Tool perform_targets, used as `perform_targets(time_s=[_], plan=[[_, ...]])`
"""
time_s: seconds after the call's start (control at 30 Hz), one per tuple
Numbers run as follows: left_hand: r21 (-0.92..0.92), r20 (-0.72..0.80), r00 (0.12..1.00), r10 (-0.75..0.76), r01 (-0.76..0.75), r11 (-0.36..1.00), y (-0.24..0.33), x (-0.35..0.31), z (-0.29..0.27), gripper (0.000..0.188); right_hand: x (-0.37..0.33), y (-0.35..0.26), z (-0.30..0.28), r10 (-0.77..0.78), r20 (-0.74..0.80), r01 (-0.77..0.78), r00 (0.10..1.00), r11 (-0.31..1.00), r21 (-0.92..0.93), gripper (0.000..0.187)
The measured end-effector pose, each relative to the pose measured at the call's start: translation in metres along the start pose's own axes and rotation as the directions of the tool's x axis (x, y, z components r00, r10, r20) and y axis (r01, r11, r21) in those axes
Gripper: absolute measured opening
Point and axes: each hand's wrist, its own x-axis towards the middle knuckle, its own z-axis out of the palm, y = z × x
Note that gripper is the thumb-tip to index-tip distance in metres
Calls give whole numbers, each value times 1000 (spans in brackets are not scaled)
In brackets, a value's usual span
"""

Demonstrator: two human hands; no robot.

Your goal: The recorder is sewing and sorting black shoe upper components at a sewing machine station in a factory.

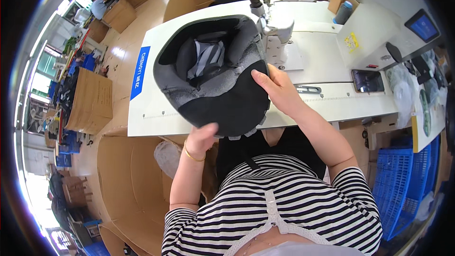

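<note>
A black and grey padded fabric piece [222, 106], hollow like a bowl, is held over the white sewing table, under the sewing machine's head [272, 19]. Striped grey and white cloth [207, 57] shows inside its hollow. My right hand [280, 87] grips the right edge, thumb on the black face and the other fingers mostly hidden behind. Close to the lower left edge is my left hand [201, 140], its fingers smeared by motion; whether it grips the piece I cannot make out.
On the white table [156, 104] lie a phone [368, 81] and a flat metal piece [309, 89]. A dark thread cone [343, 13] stands behind. Below left is a large open carton [128, 175]; blue crates [393, 185] stand right. Another person [98, 7] sits far left.
</note>
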Motion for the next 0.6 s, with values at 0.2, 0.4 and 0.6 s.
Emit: perform_targets(time_s=[0.2, 0.4, 0.6], plan=[[108, -107, 984, -144, 156, 982, 21, 11, 10, 36, 2, -1, 4, -69, -143, 72, 987, 997, 14, 33], [254, -136, 982, -130, 161, 954, 14, 7, 22, 32, 0, 0, -1, -167, -261, 123, 951, 977, -175, 31], [361, 46, 999, 1, -17, 933, 22, 17, 22, 34, -7, -18, -11, 101, -165, -71, 981, 982, 178, 30]])
